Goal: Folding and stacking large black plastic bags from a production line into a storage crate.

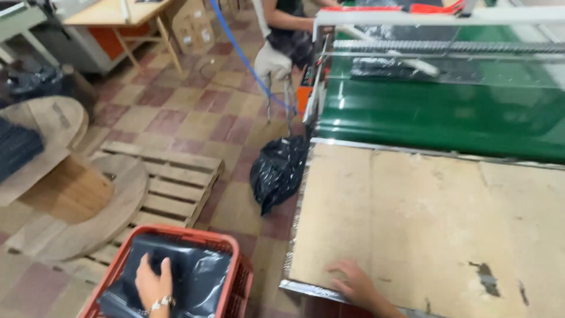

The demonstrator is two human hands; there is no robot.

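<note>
A person's left hand [154, 284] reaches down into a red plastic basket [234, 277] on the floor, fingers curled over a dark grey plastic bag [197, 277] that fills the basket; the hand presses on the bag's upper fold, though whether it has truly gripped the plastic cannot be told from this angle. A bracelet [160, 304] circles the wrist.

The right hand [353, 282] lies open and flat, palm down, on the near edge of a worn tan surface [429, 218], holding nothing. The board is scuffed, with a patch of its top layer torn away (lower right), and a metal strip [297, 287] trims its front edge.

Beyond the board runs a green conveyor belt [435, 115] under a clear guard and a white frame [435, 16]. A black rubbish bag [278, 171] sits on the tiled floor just beside the corner of the surface, near a blue hose [247, 59] that trails down from above.

To the left of the basket a wooden pallet [170, 182] lies on the floor with a round wooden spool [70, 194] resting partly on it. Farther back another person [288, 26] sits on a stool beside the machine, seen only in part, and a wooden table [112, 12] stands at the far left.
</note>
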